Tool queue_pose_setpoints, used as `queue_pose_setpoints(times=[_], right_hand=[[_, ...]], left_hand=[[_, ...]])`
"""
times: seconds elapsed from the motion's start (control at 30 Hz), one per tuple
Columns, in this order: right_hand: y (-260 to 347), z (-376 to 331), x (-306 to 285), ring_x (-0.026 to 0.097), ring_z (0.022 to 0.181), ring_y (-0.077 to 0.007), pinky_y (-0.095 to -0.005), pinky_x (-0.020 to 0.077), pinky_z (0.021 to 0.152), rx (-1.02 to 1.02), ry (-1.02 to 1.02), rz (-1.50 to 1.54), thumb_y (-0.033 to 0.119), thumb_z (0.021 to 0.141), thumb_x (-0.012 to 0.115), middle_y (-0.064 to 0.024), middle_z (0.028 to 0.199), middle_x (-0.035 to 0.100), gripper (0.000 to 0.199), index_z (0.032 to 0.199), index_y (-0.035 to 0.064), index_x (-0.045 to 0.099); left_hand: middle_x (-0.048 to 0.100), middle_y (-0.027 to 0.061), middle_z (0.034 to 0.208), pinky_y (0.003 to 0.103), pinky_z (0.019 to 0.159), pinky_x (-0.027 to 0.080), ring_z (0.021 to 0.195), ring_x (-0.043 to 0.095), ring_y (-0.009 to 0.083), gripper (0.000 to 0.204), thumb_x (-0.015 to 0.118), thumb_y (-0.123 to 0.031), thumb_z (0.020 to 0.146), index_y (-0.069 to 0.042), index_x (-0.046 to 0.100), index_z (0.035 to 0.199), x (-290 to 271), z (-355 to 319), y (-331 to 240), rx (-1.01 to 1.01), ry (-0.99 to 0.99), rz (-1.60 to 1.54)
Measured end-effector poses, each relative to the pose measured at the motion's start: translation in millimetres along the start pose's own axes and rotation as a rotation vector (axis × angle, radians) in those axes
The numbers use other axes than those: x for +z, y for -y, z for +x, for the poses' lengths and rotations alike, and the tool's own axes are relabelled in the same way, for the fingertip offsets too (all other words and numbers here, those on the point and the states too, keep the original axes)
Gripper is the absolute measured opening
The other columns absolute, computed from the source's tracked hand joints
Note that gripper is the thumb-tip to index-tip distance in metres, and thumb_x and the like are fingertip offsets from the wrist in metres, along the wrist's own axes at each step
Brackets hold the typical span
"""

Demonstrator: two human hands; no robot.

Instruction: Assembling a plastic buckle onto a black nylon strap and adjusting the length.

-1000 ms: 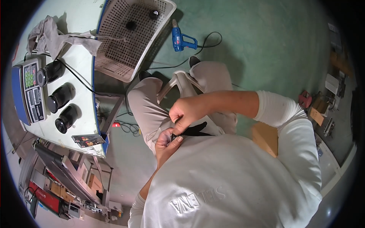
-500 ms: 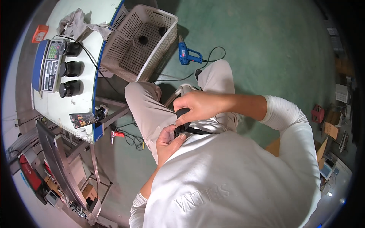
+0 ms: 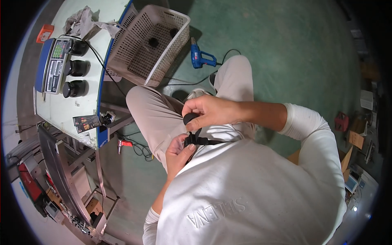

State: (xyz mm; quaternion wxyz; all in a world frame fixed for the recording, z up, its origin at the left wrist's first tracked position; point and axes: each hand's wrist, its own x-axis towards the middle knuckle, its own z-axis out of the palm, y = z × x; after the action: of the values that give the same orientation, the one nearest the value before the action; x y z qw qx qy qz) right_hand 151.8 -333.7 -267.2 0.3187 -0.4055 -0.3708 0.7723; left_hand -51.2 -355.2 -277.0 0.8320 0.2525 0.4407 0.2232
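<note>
Black strap (image 3: 211, 142) runs across the lower front of the white top (image 3: 245, 188), ending in a dark fitting (image 3: 190, 141), possibly a buckle, though it is too small to be sure. The left hand (image 3: 175, 157) has thumb and fingers nearly closed about that fitting, while the right hand (image 3: 208, 114) pinches a rounded black piece (image 3: 189, 118) just above it. Ahead, a blue heat gun (image 3: 199, 58) lies on the green floor (image 3: 294, 61) near a pale perforated basket (image 3: 132, 69); three dark jars (image 3: 77, 68) stand on the table (image 3: 61, 109)
</note>
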Motion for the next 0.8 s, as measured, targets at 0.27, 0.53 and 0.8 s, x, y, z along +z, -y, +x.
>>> queue_pose_setpoints(times=[0.27,0.53,0.8], right_hand=[[-18,-19,12,0.05,0.073,-0.0139,-0.0286,0.0408,0.065,0.03,-0.066,-0.479,0.032,0.067,0.07,-0.0046,0.079,0.054,0.048,0.097,0.0022,0.048],[-14,-19,9,0.052,0.065,-0.016,-0.0292,0.0414,0.061,0.005,-0.241,-0.453,0.027,0.069,0.066,-0.0093,0.072,0.055,0.035,0.085,-0.0009,0.052],[-28,-15,19,0.049,0.068,-0.0073,-0.0221,0.041,0.061,-0.028,-0.402,0.109,0.011,0.074,0.062,-0.0002,0.078,0.052,0.03,0.101,0.0022,0.051]], left_hand=[[0.053,0.0014,0.074,0.016,0.05,0.031,0.056,0.043,0.004,0.026,0.061,-0.002,0.074,0.002,0.05,0.097,13,16,-13,-0.055,-0.108,0.055],[0.05,0.0023,0.068,0.018,0.047,0.028,0.05,0.037,0.0056,0.022,0.049,-0.008,0.078,0.005,0.049,0.096,6,29,-17,-0.088,0.024,-0.022],[0.049,0.0021,0.066,0.019,0.046,0.028,0.048,0.036,0.0061,0.022,0.049,-0.009,0.078,0.004,0.049,0.096,0,33,-17,-0.08,-0.037,0.004]])
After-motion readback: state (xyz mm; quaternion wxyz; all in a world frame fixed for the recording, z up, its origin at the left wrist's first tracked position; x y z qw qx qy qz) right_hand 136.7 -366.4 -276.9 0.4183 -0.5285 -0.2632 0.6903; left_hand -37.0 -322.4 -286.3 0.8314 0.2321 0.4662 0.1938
